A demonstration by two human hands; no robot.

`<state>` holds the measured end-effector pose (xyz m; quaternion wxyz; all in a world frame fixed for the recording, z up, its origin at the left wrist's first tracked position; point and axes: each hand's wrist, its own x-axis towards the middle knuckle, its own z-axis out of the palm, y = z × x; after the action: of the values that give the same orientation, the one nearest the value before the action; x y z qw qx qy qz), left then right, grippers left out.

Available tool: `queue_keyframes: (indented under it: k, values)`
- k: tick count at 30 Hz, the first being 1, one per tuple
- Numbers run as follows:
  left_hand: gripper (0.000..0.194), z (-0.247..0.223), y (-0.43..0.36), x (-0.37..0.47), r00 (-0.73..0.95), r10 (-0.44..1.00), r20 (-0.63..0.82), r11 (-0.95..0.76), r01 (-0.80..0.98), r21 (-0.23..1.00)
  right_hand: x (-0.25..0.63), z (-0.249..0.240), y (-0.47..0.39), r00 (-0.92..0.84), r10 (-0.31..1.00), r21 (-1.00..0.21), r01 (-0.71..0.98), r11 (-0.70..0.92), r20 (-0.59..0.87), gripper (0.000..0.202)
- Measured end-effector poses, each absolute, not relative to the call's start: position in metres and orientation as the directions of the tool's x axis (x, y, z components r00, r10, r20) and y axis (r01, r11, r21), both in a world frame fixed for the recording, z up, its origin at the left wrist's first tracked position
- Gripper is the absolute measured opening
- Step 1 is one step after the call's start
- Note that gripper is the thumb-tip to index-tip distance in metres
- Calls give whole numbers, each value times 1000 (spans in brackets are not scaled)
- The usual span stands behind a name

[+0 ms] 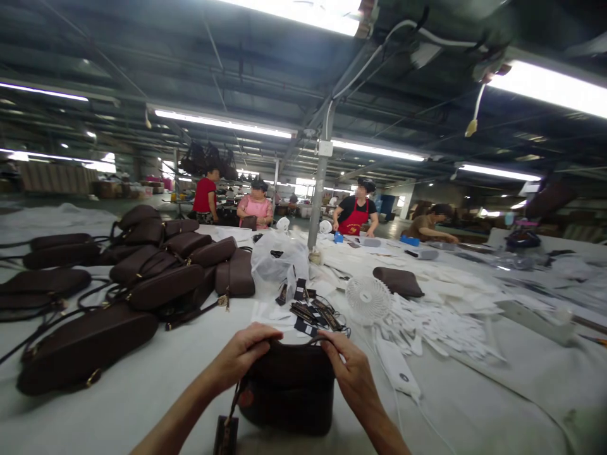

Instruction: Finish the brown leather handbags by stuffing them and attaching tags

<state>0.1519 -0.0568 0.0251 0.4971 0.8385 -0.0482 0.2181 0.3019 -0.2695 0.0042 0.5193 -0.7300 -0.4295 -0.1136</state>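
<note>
A dark brown handbag (289, 392) stands upright on the white-covered table, right in front of me. My left hand (249, 351) pinches its upper left edge between thumb and fingers. On the opposite side, my right hand (344, 354) grips the upper right edge, beside the thin handle or rim. From the bag's left side a dark hang tag (226, 435) dangles on a cord. Just beyond the bag lies a loose heap of black tags (315, 311), some with gold lettering. The bag's inside is too dark to make out.
Many brown bags (165, 284) are piled at the left. A clear plastic bag (279, 256) sits ahead, near a metal post (318, 196). To the right are a white fan (368, 298), a power strip (401, 373), white paper strips (441, 328) and a brown pouch (397, 281). Several people work beyond.
</note>
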Motion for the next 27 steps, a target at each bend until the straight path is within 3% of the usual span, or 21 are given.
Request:
queue_keyframes:
  k: [3, 5, 9, 16, 20, 24, 27]
  values:
    - [20, 36, -43, 156, 914, -22, 406, -537, -354, 766, 305, 8, -265, 619, 487, -648, 750, -133, 616, 34]
    - [15, 40, -38, 161, 903, -32, 428, -605, -359, 711, 307, 8, -263, 613, 484, -627, 763, -157, 625, 35]
    - [7, 32, -40, 169, 821, 91, 563, -672, -367, 643, 309, 6, -259, 510, 525, -491, 851, -188, 682, 33]
    - [12, -1, -56, 180, 627, 415, 659, -557, -398, 729, 289, 12, -233, 267, 642, -92, 952, -293, 719, 30]
    - [13, -4, -67, 183, 536, 506, 676, -608, -333, 720, 283, 23, -216, 230, 584, -37, 946, -323, 779, 25]
    - [15, -3, -74, 191, 437, 630, 642, -624, -207, 753, 287, 21, -208, 112, 477, 70, 935, -348, 872, 35]
    - [12, -2, -74, 196, 375, 702, 605, -574, -205, 793, 289, 13, -206, 23, 533, 159, 943, -293, 846, 39]
